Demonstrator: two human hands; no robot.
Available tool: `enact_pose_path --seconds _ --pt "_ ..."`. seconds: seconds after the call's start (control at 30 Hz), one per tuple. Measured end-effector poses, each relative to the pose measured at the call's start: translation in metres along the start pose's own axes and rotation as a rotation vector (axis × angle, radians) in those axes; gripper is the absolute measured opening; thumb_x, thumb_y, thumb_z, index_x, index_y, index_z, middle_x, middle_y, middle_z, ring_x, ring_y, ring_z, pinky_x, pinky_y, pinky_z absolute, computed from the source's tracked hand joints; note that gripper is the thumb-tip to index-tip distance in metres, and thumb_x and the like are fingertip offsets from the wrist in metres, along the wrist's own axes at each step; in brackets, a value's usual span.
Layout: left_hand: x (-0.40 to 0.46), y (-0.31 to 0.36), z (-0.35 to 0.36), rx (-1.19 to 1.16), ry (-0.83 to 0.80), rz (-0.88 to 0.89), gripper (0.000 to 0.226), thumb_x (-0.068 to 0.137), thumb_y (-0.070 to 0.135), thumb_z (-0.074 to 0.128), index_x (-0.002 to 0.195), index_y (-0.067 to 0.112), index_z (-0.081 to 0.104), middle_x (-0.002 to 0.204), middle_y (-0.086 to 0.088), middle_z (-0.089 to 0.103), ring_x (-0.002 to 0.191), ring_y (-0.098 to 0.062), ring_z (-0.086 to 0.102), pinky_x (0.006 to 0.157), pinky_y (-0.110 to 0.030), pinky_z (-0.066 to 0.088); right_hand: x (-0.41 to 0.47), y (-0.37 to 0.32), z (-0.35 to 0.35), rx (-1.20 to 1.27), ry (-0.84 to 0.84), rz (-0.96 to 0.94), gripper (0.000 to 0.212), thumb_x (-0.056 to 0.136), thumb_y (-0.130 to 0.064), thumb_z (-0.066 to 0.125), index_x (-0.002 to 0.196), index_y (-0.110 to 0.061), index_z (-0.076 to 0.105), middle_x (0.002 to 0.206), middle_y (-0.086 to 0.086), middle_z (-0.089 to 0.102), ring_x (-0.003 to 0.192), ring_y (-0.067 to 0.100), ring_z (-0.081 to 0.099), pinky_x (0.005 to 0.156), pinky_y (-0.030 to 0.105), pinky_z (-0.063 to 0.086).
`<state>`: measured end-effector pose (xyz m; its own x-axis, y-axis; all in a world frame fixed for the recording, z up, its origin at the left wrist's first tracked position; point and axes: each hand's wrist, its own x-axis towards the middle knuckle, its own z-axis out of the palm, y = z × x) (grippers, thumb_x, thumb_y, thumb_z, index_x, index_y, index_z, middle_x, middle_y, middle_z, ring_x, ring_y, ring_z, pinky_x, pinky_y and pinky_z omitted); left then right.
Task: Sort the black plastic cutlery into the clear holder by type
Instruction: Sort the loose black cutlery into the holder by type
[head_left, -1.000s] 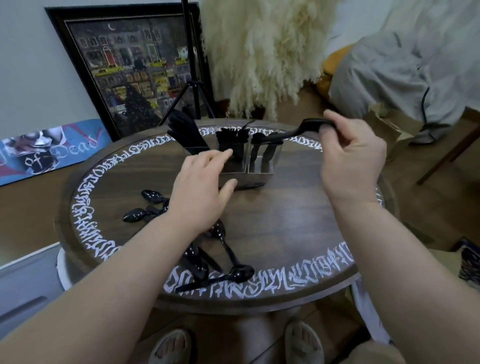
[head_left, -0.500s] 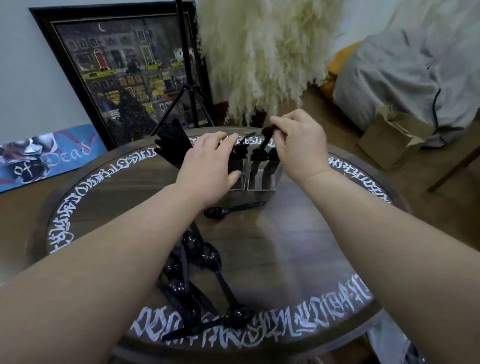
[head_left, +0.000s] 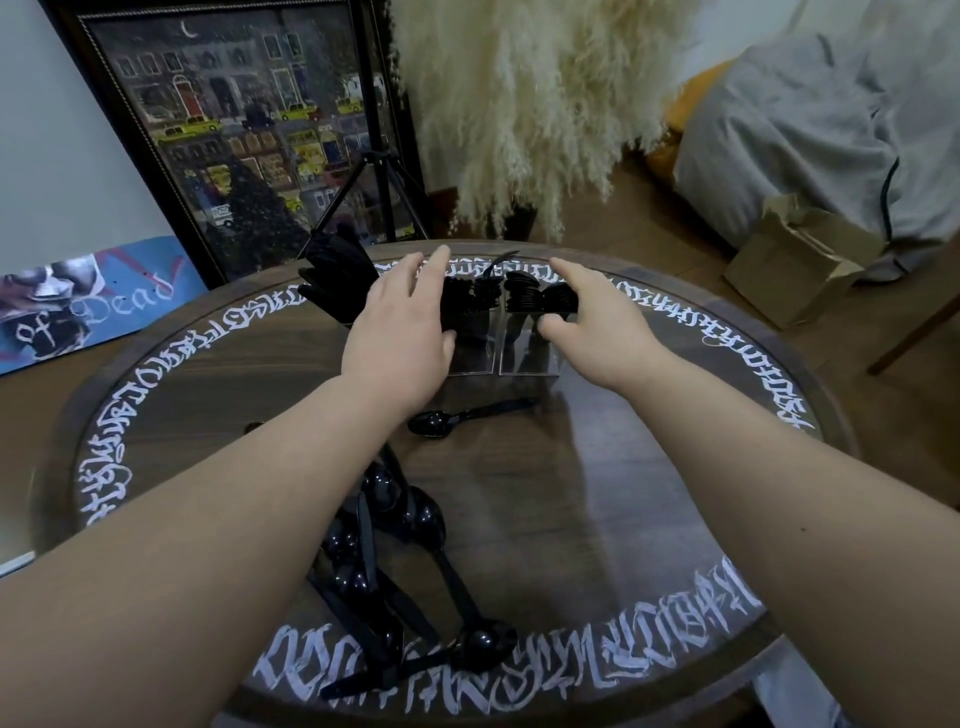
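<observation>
The clear holder stands at the far side of the round table. Black knives fan out of its left compartment, forks fill the middle one, and spoons the right one. My left hand lies with straight fingers against the holder's left and middle part. My right hand is at the holder's right side, forefinger and thumb spread around the spoon tops. One loose spoon lies just in front of the holder. A pile of spoons lies nearer, partly under my left forearm.
The dark wooden table carries a ring of white lettering. Behind it stand a framed painting, a black tripod and pampas grass. A cardboard box sits on the floor to the right.
My right hand brought a spoon over the holder and lowered it into the right compartment; it now holds nothing. My left hand moved up onto the holder.
</observation>
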<state>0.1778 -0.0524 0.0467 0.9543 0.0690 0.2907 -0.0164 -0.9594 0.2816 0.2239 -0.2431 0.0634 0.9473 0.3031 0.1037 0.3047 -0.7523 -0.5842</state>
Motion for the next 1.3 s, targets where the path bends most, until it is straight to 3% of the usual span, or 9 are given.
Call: enact_pose_path --seconds 0.13,0.3,0.5,0.7,0.83,0.93,1.0,1.23,1.3 --pt "0.002 -0.001 0.001 0.036 -0.019 0.029 0.075 0.092 0.024 0.059 0.152 0.019 0.014 0.148 -0.006 0.036 0.13 -0.027 0.042 0.099 -0.037 0.039 0.006 -0.001 0.006 0.001 0.023 -0.019 0.056 0.092 -0.02 0.055 0.145 -0.018 0.038 0.147 0.002 0.042 0.136 0.018 0.036 0.107 0.025 0.028" --pt "-0.001 -0.005 -0.001 0.025 -0.006 0.043 0.072 0.092 0.021 0.058 0.151 0.018 0.018 0.144 -0.007 0.041 0.127 -0.028 0.044 0.097 -0.038 0.04 0.009 0.0 0.008 0.021 0.013 -0.024 0.055 0.09 -0.022 0.059 0.142 -0.022 0.043 0.142 -0.002 0.05 0.131 0.018 0.044 0.103 0.027 0.034" --pt "-0.002 -0.006 -0.001 0.025 0.004 0.051 0.072 0.091 0.021 0.059 0.15 0.018 0.019 0.142 -0.007 0.041 0.125 -0.028 0.045 0.096 -0.04 0.041 0.013 -0.007 0.003 -0.079 -0.113 -0.028 0.07 0.087 -0.035 0.061 0.147 -0.04 0.025 0.136 0.009 0.04 0.115 0.029 0.049 0.089 0.031 0.039" --pt "-0.001 -0.006 0.003 0.05 0.004 0.065 0.072 0.09 0.021 0.059 0.15 0.017 0.02 0.141 -0.009 0.042 0.12 -0.03 0.048 0.094 -0.041 0.041 0.018 -0.009 0.004 -0.09 -0.101 -0.038 0.042 0.09 -0.031 0.059 0.13 -0.029 0.046 0.124 0.006 0.045 0.107 0.025 0.053 0.09 0.031 0.041" --pt "-0.001 -0.008 0.004 0.062 0.004 0.074 0.073 0.09 0.022 0.06 0.15 0.016 0.02 0.14 -0.01 0.043 0.119 -0.03 0.049 0.095 -0.042 0.043 0.017 -0.007 0.007 -0.1 -0.077 -0.058 0.053 0.088 -0.036 0.061 0.136 -0.026 0.041 0.132 0.004 0.046 0.117 0.024 0.048 0.091 0.03 0.036" --pt "-0.002 -0.008 0.004 0.065 0.009 0.079 0.074 0.089 0.023 0.061 0.15 0.015 0.02 0.139 -0.01 0.043 0.12 -0.03 0.048 0.096 -0.043 0.043 0.018 -0.007 0.01 -0.214 -0.051 -0.068 0.065 0.087 -0.043 0.058 0.145 -0.029 0.032 0.144 0.002 0.04 0.134 0.03 0.03 0.108 0.043 0.031" --pt "-0.002 -0.008 0.005 0.063 0.007 0.083 0.074 0.089 0.023 0.061 0.15 0.014 0.02 0.14 -0.01 0.043 0.12 -0.03 0.048 0.096 -0.043 0.043 0.022 -0.007 0.013 -0.22 -0.04 -0.075 0.067 0.085 -0.044 0.059 0.145 -0.03 0.033 0.146 -0.003 0.039 0.139 0.029 0.022 0.11 0.05 0.029" --pt "-0.004 -0.01 0.005 0.06 0.008 0.102 0.075 0.088 0.022 0.061 0.151 0.014 0.02 0.14 -0.01 0.042 0.121 -0.031 0.046 0.098 -0.043 0.041 0.027 -0.009 0.014 -0.197 -0.03 -0.131 0.077 0.068 -0.058 0.054 0.139 -0.034 0.039 0.141 -0.008 0.046 0.137 0.026 0.029 0.109 0.052 0.03" --pt "-0.007 -0.01 0.003 0.042 0.032 0.11 0.075 0.087 0.021 0.063 0.15 0.014 0.022 0.142 -0.01 0.04 0.127 -0.031 0.041 0.104 -0.044 0.038 0.018 -0.007 0.009 -0.191 -0.014 -0.139 0.078 0.072 -0.054 0.063 0.142 -0.03 0.036 0.145 -0.004 0.042 0.138 0.025 0.028 0.11 0.049 0.03"
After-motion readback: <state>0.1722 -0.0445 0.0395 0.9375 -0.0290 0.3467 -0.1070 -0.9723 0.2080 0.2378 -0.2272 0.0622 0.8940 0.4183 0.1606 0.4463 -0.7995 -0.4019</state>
